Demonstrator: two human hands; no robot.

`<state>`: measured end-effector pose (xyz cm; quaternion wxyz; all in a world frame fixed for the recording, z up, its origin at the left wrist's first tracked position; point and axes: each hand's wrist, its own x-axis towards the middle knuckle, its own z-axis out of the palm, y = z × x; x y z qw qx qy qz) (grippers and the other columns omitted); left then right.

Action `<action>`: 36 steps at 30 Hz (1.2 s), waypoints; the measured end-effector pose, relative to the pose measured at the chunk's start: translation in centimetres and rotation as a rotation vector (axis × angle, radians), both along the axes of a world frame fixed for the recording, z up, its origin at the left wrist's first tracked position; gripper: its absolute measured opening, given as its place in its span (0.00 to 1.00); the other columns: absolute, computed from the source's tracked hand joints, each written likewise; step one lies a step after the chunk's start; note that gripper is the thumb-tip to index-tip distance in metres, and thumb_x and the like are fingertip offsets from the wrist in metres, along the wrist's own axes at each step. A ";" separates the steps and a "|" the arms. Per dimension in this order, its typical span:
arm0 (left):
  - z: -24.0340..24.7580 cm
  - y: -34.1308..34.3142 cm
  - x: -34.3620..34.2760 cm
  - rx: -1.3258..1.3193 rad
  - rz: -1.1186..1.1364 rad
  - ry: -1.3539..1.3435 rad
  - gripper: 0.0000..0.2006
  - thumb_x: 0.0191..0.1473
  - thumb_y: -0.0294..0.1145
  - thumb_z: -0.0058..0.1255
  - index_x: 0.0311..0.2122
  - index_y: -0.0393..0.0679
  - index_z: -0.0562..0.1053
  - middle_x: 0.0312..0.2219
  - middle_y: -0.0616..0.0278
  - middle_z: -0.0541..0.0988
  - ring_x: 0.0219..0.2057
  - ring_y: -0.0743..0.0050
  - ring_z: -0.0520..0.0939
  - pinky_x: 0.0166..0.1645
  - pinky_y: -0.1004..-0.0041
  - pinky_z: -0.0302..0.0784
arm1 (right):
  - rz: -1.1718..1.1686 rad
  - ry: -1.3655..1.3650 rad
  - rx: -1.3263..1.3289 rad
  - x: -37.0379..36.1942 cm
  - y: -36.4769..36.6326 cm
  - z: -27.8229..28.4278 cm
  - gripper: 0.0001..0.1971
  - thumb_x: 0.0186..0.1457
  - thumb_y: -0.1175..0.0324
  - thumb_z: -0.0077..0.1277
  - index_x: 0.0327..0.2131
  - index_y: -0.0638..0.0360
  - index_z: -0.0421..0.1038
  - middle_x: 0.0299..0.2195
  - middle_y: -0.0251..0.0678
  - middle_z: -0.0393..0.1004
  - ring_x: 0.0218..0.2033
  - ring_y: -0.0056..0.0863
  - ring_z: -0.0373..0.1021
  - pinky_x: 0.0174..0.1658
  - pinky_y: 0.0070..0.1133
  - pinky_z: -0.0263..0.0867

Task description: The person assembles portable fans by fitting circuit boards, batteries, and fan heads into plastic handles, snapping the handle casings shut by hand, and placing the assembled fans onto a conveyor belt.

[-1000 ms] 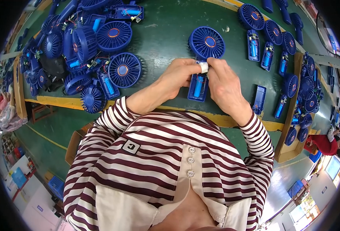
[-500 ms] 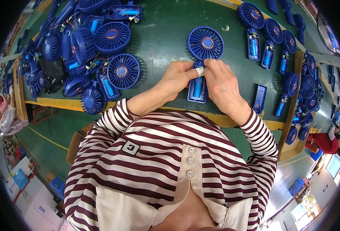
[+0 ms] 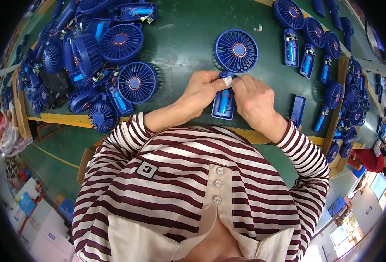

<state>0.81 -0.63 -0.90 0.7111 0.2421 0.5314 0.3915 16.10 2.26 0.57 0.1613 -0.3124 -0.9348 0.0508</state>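
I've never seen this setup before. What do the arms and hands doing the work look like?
They're a person's, not a machine's. The left sleeve and right sleeve are striped maroon and white, ending short of the wrists. The left hand and right hand wear no gloves; a white wrap shows on the left, apparently around the thumb.

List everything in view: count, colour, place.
Fan head: one, blue, centre
Open handle: one, blue, below that head
Battery: one, light blue, in that handle
Fan heap: one, blue, table's left
Open-handled fans: several, blue, table's right
Handle shell: one, blue, right of centre
Box: one, brown, far right
Table: one, green, yellow-edged, centre
Other people: at least two, far sides
Striped shirt: one, maroon and white, bottom
Left hand, right hand: one each, bare, at the open handle
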 end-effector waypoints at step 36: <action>0.5 2.3 -0.5 -0.068 -0.218 -0.112 0.12 0.51 0.28 0.39 0.38 0.31 0.68 0.34 0.49 0.76 0.33 0.62 0.79 0.39 0.68 0.75 | -0.885 -0.254 -0.074 11.2 -1.1 1.8 0.24 0.38 0.60 0.54 0.40 0.61 0.68 0.27 0.43 0.70 0.25 0.37 0.70 0.28 0.26 0.67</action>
